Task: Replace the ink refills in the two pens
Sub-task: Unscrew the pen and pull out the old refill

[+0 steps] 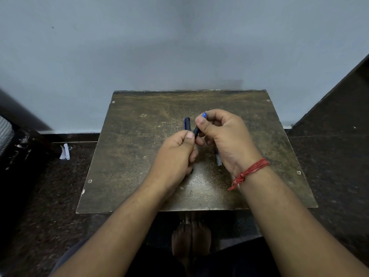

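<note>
While both hands work above the worn table [139, 156], the left hand [175, 154] grips a dark pen barrel [187, 123] and the right hand [223, 136] pinches its blue-tipped front section [199, 126], so the swap appears underway, with another pen-like item [218, 158] lying beneath the right palm untouched.

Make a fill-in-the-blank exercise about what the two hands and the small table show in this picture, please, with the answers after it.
1. Both hands, the left hand and the right hand, grip one dark pen with a blue tip above the worn brown ____.
2. A red thread band is tied around the ____ wrist.
3. A second dark blue pen part sticks up behind the ____ hand.

Answers: table; right; left
</note>
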